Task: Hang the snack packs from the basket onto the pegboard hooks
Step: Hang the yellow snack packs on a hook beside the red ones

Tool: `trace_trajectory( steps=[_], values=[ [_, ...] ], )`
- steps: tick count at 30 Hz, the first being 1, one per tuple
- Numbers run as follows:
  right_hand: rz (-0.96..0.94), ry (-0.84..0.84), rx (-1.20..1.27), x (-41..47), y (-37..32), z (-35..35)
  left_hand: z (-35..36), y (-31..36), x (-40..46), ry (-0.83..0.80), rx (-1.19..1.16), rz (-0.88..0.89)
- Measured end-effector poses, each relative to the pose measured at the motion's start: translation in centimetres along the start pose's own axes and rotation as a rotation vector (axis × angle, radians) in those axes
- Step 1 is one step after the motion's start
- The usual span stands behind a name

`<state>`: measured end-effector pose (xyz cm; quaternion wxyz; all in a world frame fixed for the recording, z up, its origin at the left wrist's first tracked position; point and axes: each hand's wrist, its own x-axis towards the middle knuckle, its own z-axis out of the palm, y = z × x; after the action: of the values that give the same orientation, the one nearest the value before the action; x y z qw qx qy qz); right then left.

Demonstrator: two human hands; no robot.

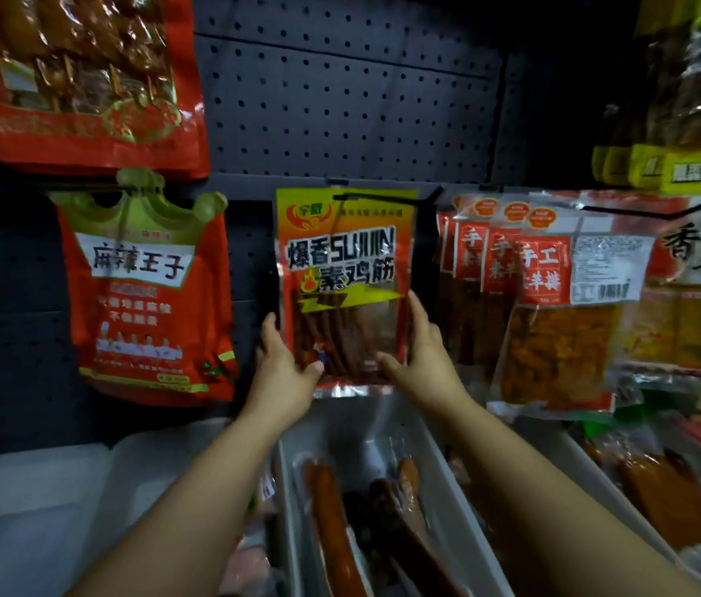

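A dark perforated pegboard (340,101) carries glossy, crinkled foil packs on thin black hooks (376,199). Both hands hold one flat red-and-yellow snack pack (344,277) upright against it, the left hand (284,364) and right hand (419,359) each closing a grip on a lower edge, thumbs on its clear window. The pack's top sits at a hook.

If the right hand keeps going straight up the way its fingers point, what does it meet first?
Probably the black peg hook at the top of the yellow-and-red snack pack that the right hand grips by its lower right edge. Depth is unclear; the fingers might pass beside it.
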<state>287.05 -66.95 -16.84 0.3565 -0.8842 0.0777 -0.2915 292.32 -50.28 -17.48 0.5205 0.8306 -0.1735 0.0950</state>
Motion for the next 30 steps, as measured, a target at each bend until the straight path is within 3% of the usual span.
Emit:
trace_trajectory(
  steps=[5, 9, 14, 21, 25, 30],
  values=[
    [-0.094, -0.129, 0.016, -7.4, 2.7, -5.4, 2.0, 0.6, -8.0, 0.073, -0.025, 0.202],
    [-0.113, -0.314, -0.026, -15.9, 8.1, -12.5, 6.6, 3.1, -15.6, -0.203, -0.187, 0.244],
    [0.221, -0.434, -0.242, -26.1, 20.4, -20.5, 16.8, 4.2, -24.4, -0.569, -0.305, 0.123],
    [0.788, -0.639, -0.441, -37.3, 38.1, -25.7, 32.2, 0.5, -35.0, -0.861, -0.248, -0.184],
    [0.850, -0.598, -0.532, -40.0, 44.8, -25.4, 37.7, -1.6, -39.3, -0.881, -0.209, -0.325],
    [0.997, -0.332, -0.421, -40.0, 50.5, -24.3, 42.4, -2.6, -41.0, -0.802, -0.149, -0.479]
  ],
)
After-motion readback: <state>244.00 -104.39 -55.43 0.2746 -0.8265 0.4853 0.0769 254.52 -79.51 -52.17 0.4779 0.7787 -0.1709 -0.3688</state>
